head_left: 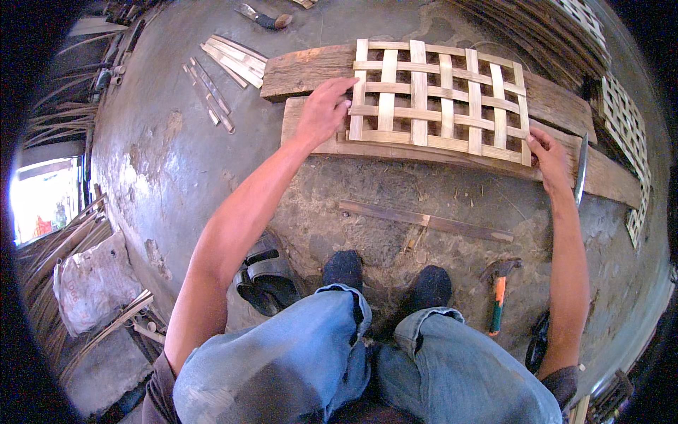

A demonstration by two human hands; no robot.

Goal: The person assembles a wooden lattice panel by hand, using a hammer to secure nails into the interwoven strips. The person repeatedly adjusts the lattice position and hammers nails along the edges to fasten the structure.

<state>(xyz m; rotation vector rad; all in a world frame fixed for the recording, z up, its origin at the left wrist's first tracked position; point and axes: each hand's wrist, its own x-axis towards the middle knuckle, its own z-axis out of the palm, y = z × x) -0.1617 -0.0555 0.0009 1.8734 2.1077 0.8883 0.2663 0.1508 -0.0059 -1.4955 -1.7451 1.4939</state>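
Note:
A panel of pale bamboo strips (419, 92), woven in an open grid, rests on two thick wooden planks (300, 67). My left hand (325, 113) holds its left edge, thumb and forefinger at the outermost upright strip. At the lower right corner, my right hand (553, 157) pinches the panel's edge between thumb and fingers. Some strip ends stick out a little past the rim. Close beside my right wrist, a long curved metal blade (581, 169) stands against the planks; its handle cannot be made out.
On the floor lie a dark bamboo slat (452, 224), a hammer (498, 304) with an orange and green handle, and sandals (265, 279). Loose strips (236, 60) and a knife-like tool (265, 18) are at the far left. Woven panels (625, 127) lean at right; a white sack (97, 283) sits left.

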